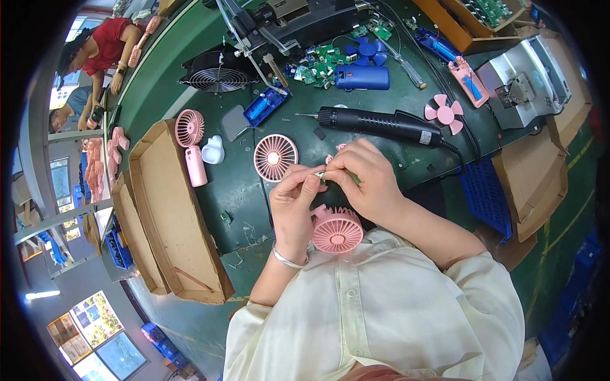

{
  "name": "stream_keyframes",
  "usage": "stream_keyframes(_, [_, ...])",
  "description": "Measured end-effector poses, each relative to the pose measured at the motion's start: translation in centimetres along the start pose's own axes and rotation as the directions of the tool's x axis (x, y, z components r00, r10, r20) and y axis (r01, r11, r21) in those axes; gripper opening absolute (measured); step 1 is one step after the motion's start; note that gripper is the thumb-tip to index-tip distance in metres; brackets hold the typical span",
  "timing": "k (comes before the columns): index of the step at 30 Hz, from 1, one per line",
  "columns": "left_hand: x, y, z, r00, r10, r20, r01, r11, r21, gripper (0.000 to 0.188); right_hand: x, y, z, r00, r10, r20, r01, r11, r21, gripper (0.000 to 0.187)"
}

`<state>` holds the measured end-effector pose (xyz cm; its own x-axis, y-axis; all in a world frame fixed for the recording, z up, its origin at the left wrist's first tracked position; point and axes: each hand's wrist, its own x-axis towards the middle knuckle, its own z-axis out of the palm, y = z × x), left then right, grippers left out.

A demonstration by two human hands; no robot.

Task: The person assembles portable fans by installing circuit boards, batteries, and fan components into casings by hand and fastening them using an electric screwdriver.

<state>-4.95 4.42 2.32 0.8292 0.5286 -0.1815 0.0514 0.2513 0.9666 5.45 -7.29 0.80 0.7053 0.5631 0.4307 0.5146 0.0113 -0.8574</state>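
My left hand (pixel 295 200) and my right hand (pixel 367 176) meet over the near edge of the bench, their fingertips pinched together on a small green-and-white part (pixel 319 174) that looks like a circuit board. Most of it is hidden by the fingers. Just below, against my shirt, is a pink fan head (pixel 337 233) with a slatted grille; its upper end lies between my wrists. A round pink fan grille (pixel 276 158) lies flat just beyond my left hand. Small pink bits (pixel 330 157) show behind my right fingers.
Across the bench beyond my hands lies a black electric screwdriver (pixel 381 125), with a pink fan blade (pixel 443 113) at its right. Green circuit boards (pixel 318 66) and a blue casing (pixel 362 77) lie farther back. At left are a pink handheld fan (pixel 196 166) and a cardboard tray (pixel 171 222).
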Motion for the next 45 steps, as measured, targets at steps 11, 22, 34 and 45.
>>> stream_keyframes(11, [-0.7,0.6,0.3,0.993,0.118,-0.006,-0.113,0.966,0.231,0.017,-0.5,-1.1,-0.2,1.000,0.007,-0.006,-0.007,0.994,-0.113,0.009])
stream_keyframes(22, [-0.4,0.5,0.1,0.997,0.071,0.042,-0.076,0.987,0.143,0.016,-0.3,0.3,-0.8,0.996,-0.055,0.064,0.053,0.998,0.028,0.011])
stream_keyframes(34, [0.4,1.4,-0.3,0.989,0.023,0.146,-0.063,0.960,0.273,0.014,-0.4,0.7,-1.0,0.995,-0.055,0.087,0.052,0.998,0.029,0.016])
stream_keyframes(45, [-0.3,0.8,0.6,0.999,0.004,-0.039,0.000,0.995,0.105,0.012,0.4,-0.8,-1.1,0.975,0.142,0.170,-0.168,0.975,0.148,0.012])
